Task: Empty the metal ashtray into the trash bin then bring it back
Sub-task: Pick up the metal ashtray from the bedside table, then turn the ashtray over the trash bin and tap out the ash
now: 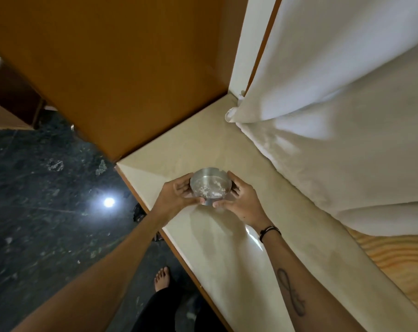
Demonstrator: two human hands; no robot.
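Observation:
A round metal ashtray [210,185] with notches in its rim holds pale ash and white bits in its bowl. It is over the cream stone counter [217,248], near that counter's left edge. My left hand [176,191] grips its left side and my right hand [241,200] grips its right side, thumbs at the near rim. Whether it rests on the counter or is lifted just above it is unclear. No trash bin is in view.
A white curtain [342,121] hangs over the counter's right side. An orange-brown wooden panel [121,75] stands behind the counter. To the left lies a dark speckled floor [35,200] with a light glare; my bare foot [162,277] stands close to the counter's edge.

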